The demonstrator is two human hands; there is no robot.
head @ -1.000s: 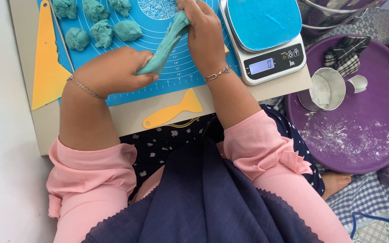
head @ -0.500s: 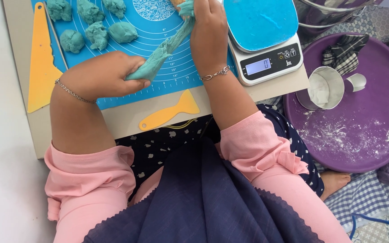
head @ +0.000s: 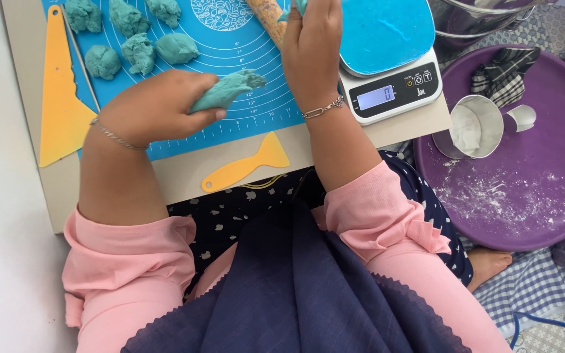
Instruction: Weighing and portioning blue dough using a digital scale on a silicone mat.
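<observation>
My left hand (head: 158, 108) is closed around a torn-off piece of teal dough (head: 227, 90), held just above the blue silicone baking mat (head: 243, 49). My right hand (head: 312, 42) is higher up, near the mat's top right, gripping another bit of teal dough (head: 299, 6) at the frame's top edge. The two dough parts are apart. A wooden rolling pin (head: 266, 16) lies under the right hand. Several teal dough lumps (head: 140, 51) sit at the mat's top left.
A digital kitchen scale (head: 390, 88) with a blue top stands right of the mat. A yellow scraper (head: 57, 98) lies at the left, a yellow fish-shaped tool (head: 246, 170) near the board's front edge. A purple tray (head: 544, 189) holds flour, a metal cup (head: 475, 127) and a cloth.
The single stretched strip of dough between both hands has torn in two. My right hand moved up with one end; my left hand keeps the other piece.
</observation>
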